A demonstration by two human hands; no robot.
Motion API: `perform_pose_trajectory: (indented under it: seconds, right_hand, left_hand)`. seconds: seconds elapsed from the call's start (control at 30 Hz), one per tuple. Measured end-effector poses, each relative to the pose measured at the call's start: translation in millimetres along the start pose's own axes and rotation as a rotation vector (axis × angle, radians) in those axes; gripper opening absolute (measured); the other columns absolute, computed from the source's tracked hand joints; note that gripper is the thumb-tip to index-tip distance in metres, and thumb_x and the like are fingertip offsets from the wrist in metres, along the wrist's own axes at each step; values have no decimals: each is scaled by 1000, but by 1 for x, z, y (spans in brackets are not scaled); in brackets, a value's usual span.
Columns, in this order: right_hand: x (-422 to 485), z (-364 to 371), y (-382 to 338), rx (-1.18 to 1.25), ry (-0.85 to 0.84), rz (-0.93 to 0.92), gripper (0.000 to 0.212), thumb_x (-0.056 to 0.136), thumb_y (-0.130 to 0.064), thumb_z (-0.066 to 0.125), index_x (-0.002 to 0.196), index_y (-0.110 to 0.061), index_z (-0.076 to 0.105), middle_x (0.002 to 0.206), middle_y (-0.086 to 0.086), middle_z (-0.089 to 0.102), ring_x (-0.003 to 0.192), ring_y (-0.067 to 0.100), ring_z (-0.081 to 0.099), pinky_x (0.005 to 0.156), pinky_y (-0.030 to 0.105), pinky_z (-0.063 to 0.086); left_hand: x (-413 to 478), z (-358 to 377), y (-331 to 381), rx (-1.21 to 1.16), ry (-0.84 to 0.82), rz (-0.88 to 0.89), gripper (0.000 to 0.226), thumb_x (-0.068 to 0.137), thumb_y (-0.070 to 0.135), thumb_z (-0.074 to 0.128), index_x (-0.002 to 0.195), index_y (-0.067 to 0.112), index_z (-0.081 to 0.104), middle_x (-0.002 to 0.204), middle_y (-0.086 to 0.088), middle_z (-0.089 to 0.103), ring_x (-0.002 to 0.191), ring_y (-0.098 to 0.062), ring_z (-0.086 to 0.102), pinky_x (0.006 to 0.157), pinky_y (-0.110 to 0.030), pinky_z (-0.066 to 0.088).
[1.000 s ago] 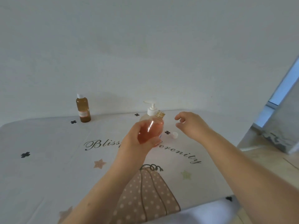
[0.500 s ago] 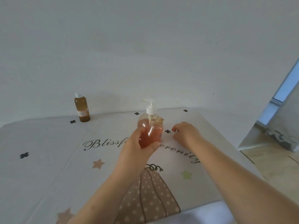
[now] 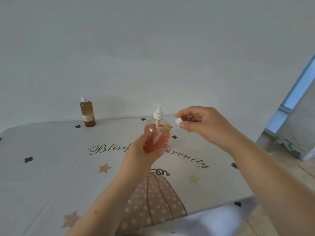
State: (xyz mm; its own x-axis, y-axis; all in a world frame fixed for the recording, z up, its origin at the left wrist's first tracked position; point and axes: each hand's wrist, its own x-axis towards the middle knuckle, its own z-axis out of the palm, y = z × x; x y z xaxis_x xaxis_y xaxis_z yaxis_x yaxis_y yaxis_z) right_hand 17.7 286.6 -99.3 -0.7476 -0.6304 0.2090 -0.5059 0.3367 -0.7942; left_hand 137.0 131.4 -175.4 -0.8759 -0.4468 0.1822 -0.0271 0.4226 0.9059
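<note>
My left hand grips a small clear bottle of orange-pink liquid, tilted to the right, its threaded neck uncovered. Up and to the right of that neck, my right hand pinches a small white cap between thumb and fingers. Directly behind the held bottle a round pump dispenser with a white pump head stands on the table; its lower part is hidden by the bottle.
A brown bottle with a white cap stands at the back left near the wall. The table wears a printed cloth with lettering, stars and a dotted pumpkin. The table's right edge drops to a wooden floor.
My right hand took the white cap off the tablecloth and lifted it up beside the bottle's neck. The left hand keeps the bottle in about the same place.
</note>
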Motion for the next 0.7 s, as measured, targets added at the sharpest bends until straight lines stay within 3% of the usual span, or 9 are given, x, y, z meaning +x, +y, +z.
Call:
perform_pose_trajectory:
  seconds: [0.13, 0.2, 0.3, 0.4, 0.5, 0.6, 0.7]
  right_hand:
    - [-8, 1, -13, -38, -66, -29, 23, 86, -12, 72, 102, -29, 74, 96, -3, 71, 80, 6, 65, 76, 11, 49]
    - [-10, 3, -15, -43, -71, -28, 24, 86, -11, 71, 102, -29, 74, 97, -2, 71, 82, 13, 67, 77, 13, 49]
    - [-11, 5, -18, -55, -104, -45, 26, 86, -10, 71, 96, -33, 74, 94, -3, 71, 90, 22, 67, 83, 22, 52]
    - [-7, 5, -18, -89, -147, -35, 21, 85, -13, 73, 95, -31, 75, 90, -3, 74, 88, 19, 69, 87, 27, 53]
    - [-1, 6, -15, -189, -166, -4, 10, 83, -32, 75, 89, -23, 75, 81, -4, 74, 73, 8, 68, 80, 31, 56]
    - [0, 13, -12, -370, -159, 73, 36, 85, -56, 62, 70, -24, 69, 66, -6, 69, 61, 6, 64, 69, 29, 53]
    - [-2, 16, -11, -449, -145, 98, 51, 90, -62, 48, 61, -23, 63, 61, -4, 67, 60, 11, 63, 68, 29, 50]
  left_hand:
    - [0, -1, 2, 13, -26, 19, 27, 82, 26, 72, 96, 39, 53, 83, 18, 63, 71, 14, 55, 61, -2, 39]
    - [-2, -2, 2, 12, -43, 28, 28, 81, 24, 73, 96, 40, 54, 82, 18, 63, 70, 16, 55, 61, -2, 37]
    - [-4, -4, 2, 38, -63, 38, 28, 81, 26, 73, 96, 41, 56, 87, 12, 66, 78, 3, 59, 62, -7, 39]
    - [-5, -7, 2, 51, -70, 50, 31, 80, 27, 74, 91, 49, 54, 88, 13, 66, 79, 3, 59, 63, -8, 40]
    - [-6, -10, 2, 82, -65, 78, 40, 79, 23, 76, 88, 53, 52, 84, 17, 64, 78, 10, 57, 64, -6, 40]
    - [-8, -9, 1, 97, -52, 102, 46, 78, 20, 77, 90, 57, 52, 89, 19, 64, 85, 12, 56, 67, -2, 38]
    - [-9, -8, -2, 139, -58, 122, 49, 78, 23, 76, 92, 61, 48, 96, 19, 63, 89, 6, 57, 71, -4, 39]
